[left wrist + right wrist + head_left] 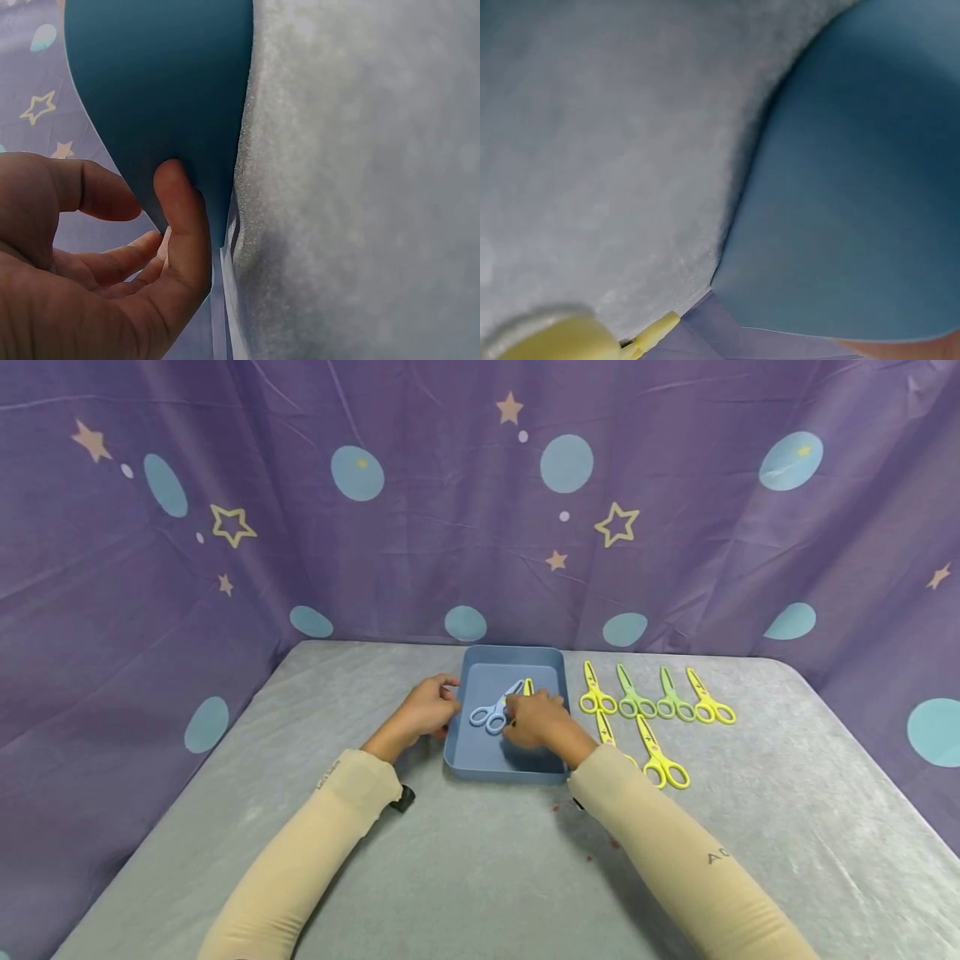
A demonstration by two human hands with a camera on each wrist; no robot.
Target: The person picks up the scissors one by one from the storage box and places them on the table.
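A blue-grey tray [504, 774] stands on the table, and my left hand [427, 706] grips its left side. In the left wrist view the thumb [182, 202] presses the tray's outer wall [161, 90], with the other fingers at its edge. My right hand [536, 720] is inside the tray and holds yellow scissors [528, 686]; only their blade end shows past the fingers. Just left of that hand, light-blue scissors [496, 709] lie on the tray floor. The right wrist view shows mostly the tray's outer wall [840, 225] and a sliver of hand.
Right of the tray lie several scissors: yellow ones [597, 700], green ones [636, 703], more green ones [674, 707] and yellow ones [709, 706]. Nearer the front are yellow scissors [663, 768] and another yellow pair [606, 727], partly behind the right sleeve. A purple curtain [420, 577] hangs behind.
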